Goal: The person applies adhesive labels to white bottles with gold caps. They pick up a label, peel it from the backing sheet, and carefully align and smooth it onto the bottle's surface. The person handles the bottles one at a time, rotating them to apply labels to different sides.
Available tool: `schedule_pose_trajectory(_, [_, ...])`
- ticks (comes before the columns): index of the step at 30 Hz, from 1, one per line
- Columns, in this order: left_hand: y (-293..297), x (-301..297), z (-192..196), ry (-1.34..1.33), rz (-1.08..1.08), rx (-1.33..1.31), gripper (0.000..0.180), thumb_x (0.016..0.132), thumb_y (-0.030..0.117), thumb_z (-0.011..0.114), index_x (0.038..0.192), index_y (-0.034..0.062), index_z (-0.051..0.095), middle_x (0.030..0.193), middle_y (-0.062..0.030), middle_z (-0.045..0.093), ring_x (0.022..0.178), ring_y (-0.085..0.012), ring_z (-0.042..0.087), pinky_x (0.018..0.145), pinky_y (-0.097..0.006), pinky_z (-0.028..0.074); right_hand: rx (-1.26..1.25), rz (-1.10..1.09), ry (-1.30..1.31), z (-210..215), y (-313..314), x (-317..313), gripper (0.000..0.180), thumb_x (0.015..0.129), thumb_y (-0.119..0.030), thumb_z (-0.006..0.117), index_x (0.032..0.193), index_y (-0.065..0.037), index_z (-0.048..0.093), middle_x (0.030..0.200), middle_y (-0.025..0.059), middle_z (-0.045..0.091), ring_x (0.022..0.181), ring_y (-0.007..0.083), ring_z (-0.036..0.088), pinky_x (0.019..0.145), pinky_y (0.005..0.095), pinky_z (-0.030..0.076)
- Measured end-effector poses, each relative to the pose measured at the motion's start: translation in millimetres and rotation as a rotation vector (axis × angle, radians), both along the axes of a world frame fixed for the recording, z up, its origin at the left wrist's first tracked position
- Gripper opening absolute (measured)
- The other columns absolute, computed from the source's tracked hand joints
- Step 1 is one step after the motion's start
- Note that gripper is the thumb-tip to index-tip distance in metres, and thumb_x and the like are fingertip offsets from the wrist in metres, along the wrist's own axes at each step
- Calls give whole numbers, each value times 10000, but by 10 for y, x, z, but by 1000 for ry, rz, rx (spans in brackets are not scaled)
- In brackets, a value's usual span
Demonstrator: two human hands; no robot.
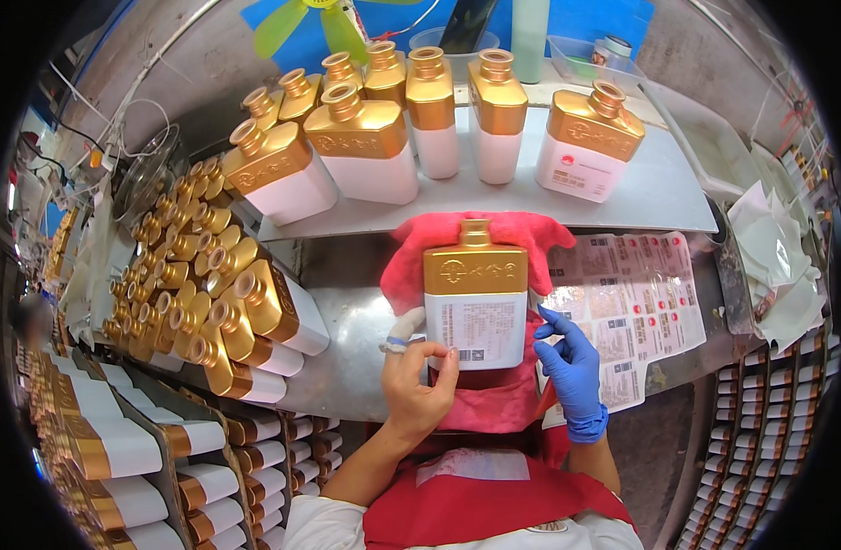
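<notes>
A bottle [475,316] with a gold shoulder and neck and a white body stands tilted back on a bright pink cloth [420,243] in front of me. A label with small print covers its white face. My left hand [418,385], bare with a white wrap on one finger, is closed at the bottle's lower left edge, thumb over the front corner. My right hand [571,371] wears a blue glove. Its fingers are slightly apart beside the bottle's right edge, with nothing visible between them. A sheet of clear labels [645,312] lies by this hand, partly under it.
Several similar bottles [429,110] stand on a raised grey board [659,206] at the back. More bottles [283,307] are heaped at the left, and stacked rows [764,431] flank both sides. Crumpled backing paper [773,257] fills a bin at the right. A green-bladed fan [342,32] is behind.
</notes>
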State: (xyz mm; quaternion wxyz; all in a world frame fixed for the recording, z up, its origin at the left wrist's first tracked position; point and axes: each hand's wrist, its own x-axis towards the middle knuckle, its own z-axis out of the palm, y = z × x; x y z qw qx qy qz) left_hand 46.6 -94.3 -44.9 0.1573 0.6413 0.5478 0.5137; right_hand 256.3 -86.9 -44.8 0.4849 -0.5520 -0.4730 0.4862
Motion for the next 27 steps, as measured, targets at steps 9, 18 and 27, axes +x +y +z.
schedule_pose_trajectory(9, [-29, 15, 63, 130, 114, 26, 154, 714, 37, 724, 799, 20, 597, 1152, -259, 575, 1012, -358, 600, 852, -415, 481, -12, 38, 21, 35, -34, 45, 461, 800, -6, 669, 1248, -40, 570, 930, -9, 610, 548, -12, 400, 527, 145, 350])
schedule_pose_trajectory(18, [-44, 33, 0, 68, 108, 23, 119, 715, 46, 713, 798, 27, 631, 1074, -248, 608, 933, -350, 625, 796, -369, 497, -56, 23, 53, 8, -55, 87, 432, 810, -11, 660, 1234, -36, 580, 908, -15, 600, 559, -6, 420, 528, 144, 356])
schedule_pose_trajectory(27, [-20, -118, -167, -650, -154, -289, 253, 800, -65, 630, 1027, 6, 544, 1068, -77, 561, 1016, -152, 564, 889, -322, 469, -72, 29, 72, -50, -64, 155, 410, 819, -23, 659, 1223, -35, 587, 901, -16, 598, 575, -1, 443, 534, 147, 368])
